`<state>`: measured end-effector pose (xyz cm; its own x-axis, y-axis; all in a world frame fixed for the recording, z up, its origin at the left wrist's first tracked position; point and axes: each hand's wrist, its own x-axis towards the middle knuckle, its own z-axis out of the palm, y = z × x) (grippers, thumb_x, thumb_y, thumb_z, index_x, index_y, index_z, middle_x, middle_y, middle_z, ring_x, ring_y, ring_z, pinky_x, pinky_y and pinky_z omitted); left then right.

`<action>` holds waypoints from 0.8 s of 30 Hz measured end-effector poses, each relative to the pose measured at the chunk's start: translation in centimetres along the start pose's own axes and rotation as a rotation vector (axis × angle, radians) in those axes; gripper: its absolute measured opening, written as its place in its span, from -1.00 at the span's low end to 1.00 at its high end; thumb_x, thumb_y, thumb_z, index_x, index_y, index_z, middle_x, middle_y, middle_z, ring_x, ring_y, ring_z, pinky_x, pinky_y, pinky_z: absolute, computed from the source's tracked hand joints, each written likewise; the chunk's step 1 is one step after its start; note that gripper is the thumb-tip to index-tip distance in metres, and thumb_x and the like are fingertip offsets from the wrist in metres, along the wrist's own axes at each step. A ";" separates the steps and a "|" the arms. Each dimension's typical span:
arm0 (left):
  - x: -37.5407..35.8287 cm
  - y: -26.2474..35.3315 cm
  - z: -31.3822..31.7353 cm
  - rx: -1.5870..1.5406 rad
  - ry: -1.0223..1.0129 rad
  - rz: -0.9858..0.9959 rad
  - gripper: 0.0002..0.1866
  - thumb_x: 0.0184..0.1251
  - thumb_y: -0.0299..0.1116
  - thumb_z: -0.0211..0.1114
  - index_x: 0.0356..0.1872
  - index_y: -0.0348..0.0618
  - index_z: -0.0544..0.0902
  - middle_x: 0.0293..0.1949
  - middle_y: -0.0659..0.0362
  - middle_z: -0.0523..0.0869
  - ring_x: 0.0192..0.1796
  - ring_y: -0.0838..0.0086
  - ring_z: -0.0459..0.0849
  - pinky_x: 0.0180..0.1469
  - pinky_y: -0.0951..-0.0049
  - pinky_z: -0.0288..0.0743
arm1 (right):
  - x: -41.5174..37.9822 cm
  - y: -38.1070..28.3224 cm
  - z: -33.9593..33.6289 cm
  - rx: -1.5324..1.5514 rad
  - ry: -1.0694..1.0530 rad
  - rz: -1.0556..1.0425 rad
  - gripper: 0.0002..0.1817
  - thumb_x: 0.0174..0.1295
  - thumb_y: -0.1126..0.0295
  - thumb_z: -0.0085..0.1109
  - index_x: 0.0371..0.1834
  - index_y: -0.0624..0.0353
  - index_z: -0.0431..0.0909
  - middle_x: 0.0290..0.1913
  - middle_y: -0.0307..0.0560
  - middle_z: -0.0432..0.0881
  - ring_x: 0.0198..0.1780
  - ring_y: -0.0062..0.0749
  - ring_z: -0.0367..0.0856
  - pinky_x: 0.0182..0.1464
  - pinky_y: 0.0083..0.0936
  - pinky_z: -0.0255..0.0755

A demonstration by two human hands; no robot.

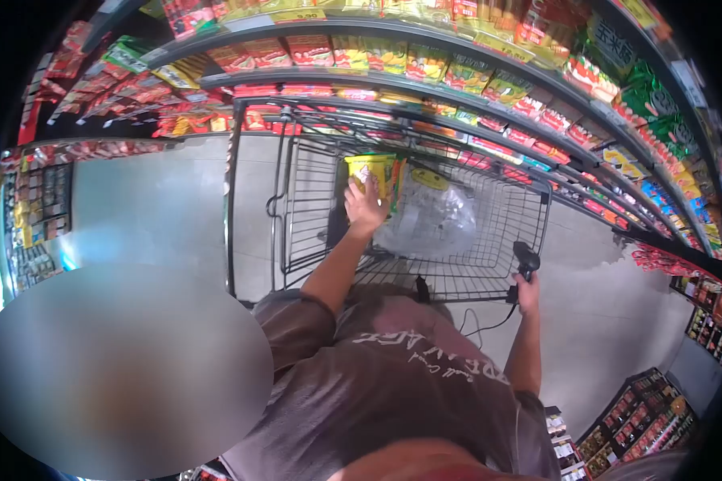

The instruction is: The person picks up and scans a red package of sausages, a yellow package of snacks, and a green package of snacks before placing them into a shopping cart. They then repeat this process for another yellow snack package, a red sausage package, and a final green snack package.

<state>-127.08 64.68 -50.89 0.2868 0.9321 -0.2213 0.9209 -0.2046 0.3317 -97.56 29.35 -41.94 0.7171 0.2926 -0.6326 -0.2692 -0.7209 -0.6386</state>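
Note:
My left hand (366, 207) reaches over a wire shopping cart (297, 210), its fingers lying across the front of a yellow snack packet (367, 166) and gripping it. Right beside that packet, a green and red edge of packaging (395, 184) shows, partly hidden. A large clear plastic bag with a yellow label (435, 212) lies in the cart to the right. Near the cart's lower right corner, my right hand (526, 295) is closed around a black handheld scanner (526, 258); a thin black cable runs from it back toward my body.
Shelves of colourful packets (361, 54) curve along the far side of the cart. More stocked shelves (42, 196) stand at the left and a display rack (638, 421) at the lower right. Grey floor (160, 204) lies around the cart. A blurred oval covers the lower left.

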 end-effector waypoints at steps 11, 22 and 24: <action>1.8 1.3 1.7 -0.113 0.078 -0.261 0.03 -0.01 0.02 0.57 0.52 0.24 0.20 0.37 -0.22 0.24 0.27 -0.15 0.38 0.22 -0.13 0.36 | 0.7 -0.3 -0.3 -0.003 -0.073 0.052 -0.73 0.16 0.44 0.29 -0.09 0.10 0.48 -0.37 -0.28 0.47 -0.52 -0.56 0.43 -0.51 -0.53 0.33; -5.7 5.1 -14.5 -2.488 -1.096 0.124 -0.19 0.22 -0.07 0.20 0.50 -0.18 0.26 0.29 -0.21 0.51 0.21 -0.05 0.62 0.20 -0.05 0.57 | 4.3 0.2 -3.1 -0.004 -0.336 -0.075 -0.59 0.22 0.44 0.19 0.16 0.24 0.51 -0.05 -0.13 0.63 -0.06 -0.47 0.56 -0.05 -0.44 0.49; -9.6 12.2 -20.9 -2.454 -0.745 0.158 -0.14 0.26 0.03 0.18 0.52 -0.20 0.22 0.33 -0.23 0.47 0.24 -0.12 0.58 0.19 -0.14 0.54 | 3.9 -1.2 -4.1 0.102 -0.405 -0.100 -0.58 0.24 0.45 0.17 0.18 0.25 0.47 -0.02 -0.09 0.63 -0.02 -0.42 0.59 -0.05 -0.41 0.54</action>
<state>-124.13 59.46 -25.53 0.7533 0.6558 -0.0503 -0.6404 0.7487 0.1709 -91.87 28.76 -41.85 0.4377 0.5955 -0.6737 -0.2884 -0.6167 -0.7325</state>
